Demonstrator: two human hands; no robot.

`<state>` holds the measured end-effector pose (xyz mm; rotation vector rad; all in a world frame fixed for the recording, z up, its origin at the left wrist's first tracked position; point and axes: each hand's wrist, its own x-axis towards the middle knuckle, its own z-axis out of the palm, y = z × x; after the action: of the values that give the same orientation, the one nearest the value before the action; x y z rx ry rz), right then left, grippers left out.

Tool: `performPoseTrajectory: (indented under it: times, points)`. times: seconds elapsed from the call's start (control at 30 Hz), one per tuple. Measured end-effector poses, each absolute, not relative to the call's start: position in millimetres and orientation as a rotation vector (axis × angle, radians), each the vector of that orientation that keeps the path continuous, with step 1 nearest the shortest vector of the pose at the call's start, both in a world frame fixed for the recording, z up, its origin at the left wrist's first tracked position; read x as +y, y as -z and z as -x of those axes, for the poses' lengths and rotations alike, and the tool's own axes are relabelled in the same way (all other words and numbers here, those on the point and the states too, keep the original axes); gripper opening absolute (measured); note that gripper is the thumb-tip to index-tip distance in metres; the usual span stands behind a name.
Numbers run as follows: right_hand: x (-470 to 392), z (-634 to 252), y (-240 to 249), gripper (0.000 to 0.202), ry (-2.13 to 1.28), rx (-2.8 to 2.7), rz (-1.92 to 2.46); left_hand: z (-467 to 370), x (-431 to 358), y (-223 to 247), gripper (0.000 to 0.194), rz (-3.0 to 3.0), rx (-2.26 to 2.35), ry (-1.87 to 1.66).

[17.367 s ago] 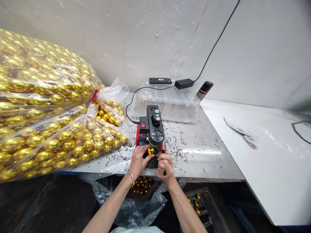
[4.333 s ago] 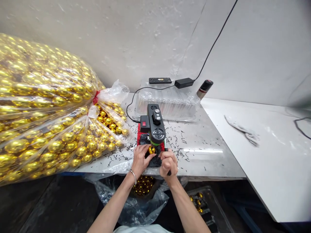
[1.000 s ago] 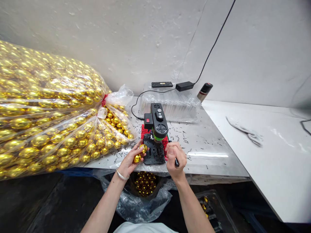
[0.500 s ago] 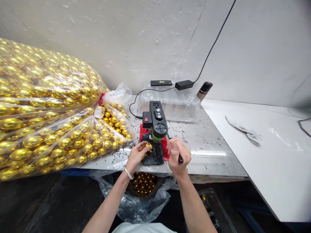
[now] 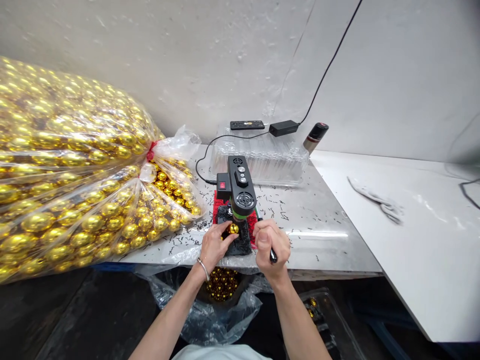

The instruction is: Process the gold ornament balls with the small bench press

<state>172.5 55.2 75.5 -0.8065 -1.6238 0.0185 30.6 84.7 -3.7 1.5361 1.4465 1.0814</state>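
Observation:
A small black bench press machine [image 5: 234, 187] with a red switch stands on the metal worktop. My left hand [image 5: 213, 246] pinches a shiny gold ball [image 5: 233, 228] between thumb and fingers, right under the machine's head. Part of another gold ball may lie behind my fingers; I cannot tell. Wrapped in my right hand [image 5: 273, 245] is the lever handle [image 5: 273, 257] on the machine's right side, its black end showing below my fist. The contact between ball and machine tip is too small to make out.
A huge clear bag of gold balls [image 5: 75, 200] covers the left. Black shavings litter the metal worktop [image 5: 318, 240]. Behind the machine are clear plastic trays [image 5: 262, 162], a power adapter [image 5: 284, 128] and a can [image 5: 315, 136]. Below the edge hangs a plastic-lined bin [image 5: 236, 325] with gold balls.
My left hand has brought the gold ball slightly right, under the machine's head, and its fingers have turned around the ball. My right hand stays on the lever, which sits slightly lower.

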Motion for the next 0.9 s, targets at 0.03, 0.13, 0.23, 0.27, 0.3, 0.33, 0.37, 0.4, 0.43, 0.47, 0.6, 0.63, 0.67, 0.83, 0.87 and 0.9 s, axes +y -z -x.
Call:
performPoseTrajectory:
  times: [0.03,0.13,0.23,0.27,0.3,0.33,0.37,0.4,0.43,0.47,0.6,0.63,0.67,0.83,0.87,0.9]
  points:
    - [54,-173,-73,0.024,-0.026,-1.629,0.817,-31,85,3,0.030,-1.534,1.451,-1.070]
    - [52,-173,-60,0.024,-0.042,-1.643,0.830,-32,87,2,0.030,-1.557,1.473,-1.032]
    - [52,-174,-43,0.026,-0.006,-1.659,0.821,-33,86,3,0.030,-1.591,1.490,-1.021]
    - [53,-174,-37,0.026,0.014,-1.664,0.821,-33,86,3,0.031,-1.598,1.496,-1.016]
    - [54,-174,-33,0.027,0.035,-1.668,0.823,-34,85,3,0.031,-1.598,1.503,-1.012]
    - [54,-174,-29,0.028,0.054,-1.668,0.826,-34,85,2,0.030,-1.590,1.507,-1.011]
    - [55,-173,-25,0.028,0.073,-1.661,0.830,-34,85,2,0.030,-1.576,1.506,-1.015]
    - [56,-173,-22,0.029,0.088,-1.645,0.835,-34,85,2,0.030,-1.559,1.501,-1.022]
    - [57,-172,-19,0.030,0.100,-1.623,0.838,-34,85,2,0.029,-1.541,1.496,-1.031]
    - [58,-172,-17,0.031,0.107,-1.602,0.839,-34,84,2,0.029,-1.526,1.491,-1.039]
    - [63,-170,-6,0.033,0.106,-1.566,0.792,-34,84,3,0.030,-1.504,1.480,-1.053]
    - [63,-170,-4,0.032,0.109,-1.582,0.773,-34,84,3,0.029,-1.504,1.483,-1.055]
    - [63,-170,-2,0.031,0.110,-1.601,0.761,-34,85,4,0.029,-1.509,1.487,-1.056]
    - [60,-165,-18,0.034,0.027,-1.504,0.801,-36,89,3,0.030,-1.585,1.503,-1.036]
    - [59,-165,-27,0.034,-0.004,-1.467,0.811,-35,89,1,0.031,-1.584,1.505,-1.035]
    - [58,-164,-37,0.033,-0.033,-1.443,0.828,-34,88,-1,0.031,-1.569,1.510,-1.043]
